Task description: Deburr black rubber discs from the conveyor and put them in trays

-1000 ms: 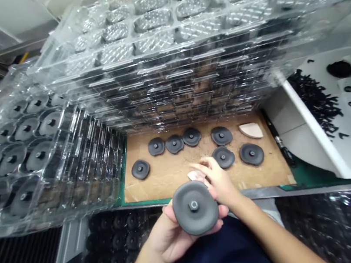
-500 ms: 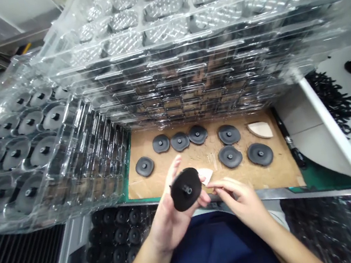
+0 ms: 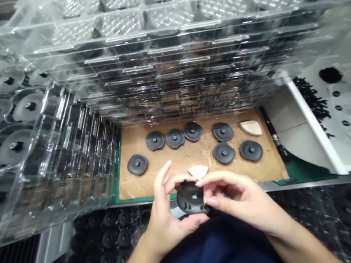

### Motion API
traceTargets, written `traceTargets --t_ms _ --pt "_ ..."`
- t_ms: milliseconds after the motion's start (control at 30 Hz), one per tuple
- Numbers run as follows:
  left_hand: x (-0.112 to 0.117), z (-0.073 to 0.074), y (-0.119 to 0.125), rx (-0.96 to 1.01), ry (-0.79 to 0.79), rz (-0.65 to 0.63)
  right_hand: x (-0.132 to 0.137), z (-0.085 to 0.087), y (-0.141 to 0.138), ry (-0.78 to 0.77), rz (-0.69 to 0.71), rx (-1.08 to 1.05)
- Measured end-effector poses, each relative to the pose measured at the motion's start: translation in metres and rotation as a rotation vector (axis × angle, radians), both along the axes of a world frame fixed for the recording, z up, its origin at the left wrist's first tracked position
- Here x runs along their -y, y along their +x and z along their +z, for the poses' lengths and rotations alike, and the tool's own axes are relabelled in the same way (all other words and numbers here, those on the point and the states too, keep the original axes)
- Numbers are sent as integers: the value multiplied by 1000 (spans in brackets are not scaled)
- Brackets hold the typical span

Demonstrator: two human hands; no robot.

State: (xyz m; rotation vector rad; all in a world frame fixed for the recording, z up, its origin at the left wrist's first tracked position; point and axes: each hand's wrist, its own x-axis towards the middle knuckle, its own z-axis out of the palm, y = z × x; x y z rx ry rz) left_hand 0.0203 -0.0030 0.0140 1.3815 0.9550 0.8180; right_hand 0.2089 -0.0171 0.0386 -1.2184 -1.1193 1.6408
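In front of my body, my left hand (image 3: 166,214) grips a round black plastic disc (image 3: 189,199) by its rim, thumb below and fingers above. The disc is tilted, and its face with small raised posts shows. My right hand (image 3: 234,193) is closed at the disc's right edge, thumb and forefinger pinching there; whether a small piece is also between them I cannot tell. Just beyond my fingers, a white wedge-shaped pad (image 3: 198,171) lies on the brown cardboard (image 3: 169,178). Several similar dark discs rest farther back, among them one at the left (image 3: 137,165) and one at the right (image 3: 251,150).
Tall stacks of clear plastic trays stand behind (image 3: 178,60) and at the left (image 3: 73,133), the left ones holding discs. Another pale pad (image 3: 250,127) lies back right. Beyond a white panel (image 3: 315,128) is a pile of small black parts (image 3: 310,96). Disc-filled trays (image 3: 107,238) sit below the bench edge.
My left hand has turned the disc so its inner face shows. My right hand has moved from beside it onto its right edge. The head view has shifted slightly.
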Motion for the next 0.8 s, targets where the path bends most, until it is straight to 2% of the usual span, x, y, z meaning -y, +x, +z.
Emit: traceTargets --t_ms 200,333,533,700,800 --pt "0 2 -11 126 -241 -101 -14 7 -6 -158 176 -201" --pt "-2 3 -14 175 -315 -156 -18 11 -11 -196 204 -247" --pt "3 1 -13 176 -316 -91 -8 6 -15 -197 83 -319" --pt "4 -1 -9 171 -245 -4 3 -2 -10 -167 -75 -209" --pt "-1 0 -5 113 -271 9 7 -9 -3 -134 -120 -121"
